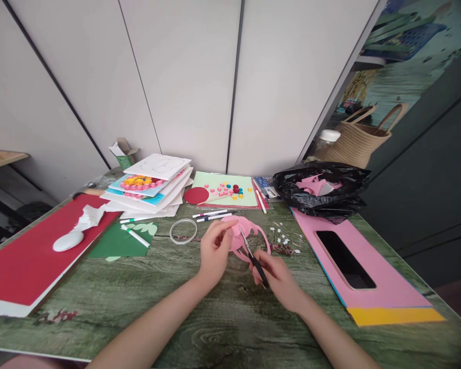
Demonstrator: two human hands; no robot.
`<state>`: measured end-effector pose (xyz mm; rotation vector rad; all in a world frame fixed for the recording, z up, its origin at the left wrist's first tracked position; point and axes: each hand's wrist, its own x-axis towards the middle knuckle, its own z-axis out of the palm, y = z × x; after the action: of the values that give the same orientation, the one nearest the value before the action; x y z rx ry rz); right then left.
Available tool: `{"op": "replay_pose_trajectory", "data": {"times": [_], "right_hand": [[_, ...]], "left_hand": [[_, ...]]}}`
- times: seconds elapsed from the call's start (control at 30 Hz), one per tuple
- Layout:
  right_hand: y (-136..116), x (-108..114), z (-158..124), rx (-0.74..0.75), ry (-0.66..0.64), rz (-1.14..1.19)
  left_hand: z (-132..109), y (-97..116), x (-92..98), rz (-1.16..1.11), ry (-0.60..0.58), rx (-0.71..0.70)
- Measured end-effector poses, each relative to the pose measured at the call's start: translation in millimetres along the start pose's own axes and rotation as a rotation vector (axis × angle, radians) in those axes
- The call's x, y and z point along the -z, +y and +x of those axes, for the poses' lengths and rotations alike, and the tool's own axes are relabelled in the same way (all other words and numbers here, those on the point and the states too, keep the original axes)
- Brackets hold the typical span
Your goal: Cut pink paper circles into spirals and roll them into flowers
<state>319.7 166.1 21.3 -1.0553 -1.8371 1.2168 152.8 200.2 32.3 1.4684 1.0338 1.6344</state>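
Observation:
My left hand [214, 249] pinches a piece of pink paper [243, 229] and holds it just above the green table [215, 318]. A curved strip of the same pink paper trails off to the right of it. My right hand [277, 278] grips small black-handled scissors [253, 256], whose blades point up and left into the pink paper. Both hands work close together at the middle of the table.
A roll of clear tape [183, 230] and markers [213, 215] lie behind the hands. Red sheet [23, 266] with a white object at left, a stack of cards [149, 187] behind. Black rubbish bag [322, 189] and pink sheets with a phone [346, 259] at right.

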Motion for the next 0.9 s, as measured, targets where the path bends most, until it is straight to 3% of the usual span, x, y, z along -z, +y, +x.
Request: {"op": "replay_pose_trajectory", "data": {"times": [0.57, 0.9], "right_hand": [[-8.6, 3.3, 0.6, -0.039, -0.1, 0.01], [-3.8, 2.9, 0.4, -0.035, -0.045, 0.032]], "left_hand": [[3.7, 3.4, 0.6, -0.02, 0.066, 0.087], [2.0, 1.4, 1.5, -0.098, 0.064, 0.113]]}}
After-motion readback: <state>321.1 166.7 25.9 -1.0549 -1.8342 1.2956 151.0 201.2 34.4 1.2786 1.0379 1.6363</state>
